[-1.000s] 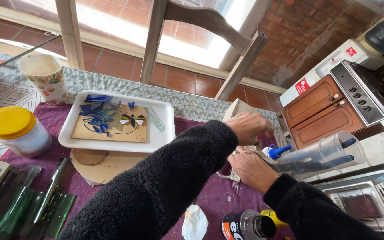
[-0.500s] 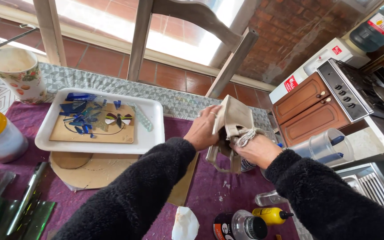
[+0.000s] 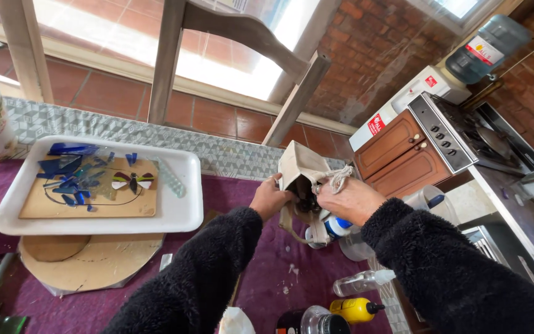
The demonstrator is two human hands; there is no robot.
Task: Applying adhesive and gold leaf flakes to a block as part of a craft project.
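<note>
I've got both hands, left hand (image 3: 271, 199) and right hand (image 3: 348, 199), clamped on this floppy cloth bag (image 3: 301, 173), soft and light I'd say, best pinched at the drawstring (image 3: 339, 177) rim.

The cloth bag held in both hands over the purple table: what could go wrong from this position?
1. The bag hangs open above small bottles; whatever slips out could knock them over.
2. The left hand grips only the bag's edge and the right hand holds its cord, so the bag may tip.
3. The left sleeve is close to the white tray of blue glass pieces and could nudge it.
</note>
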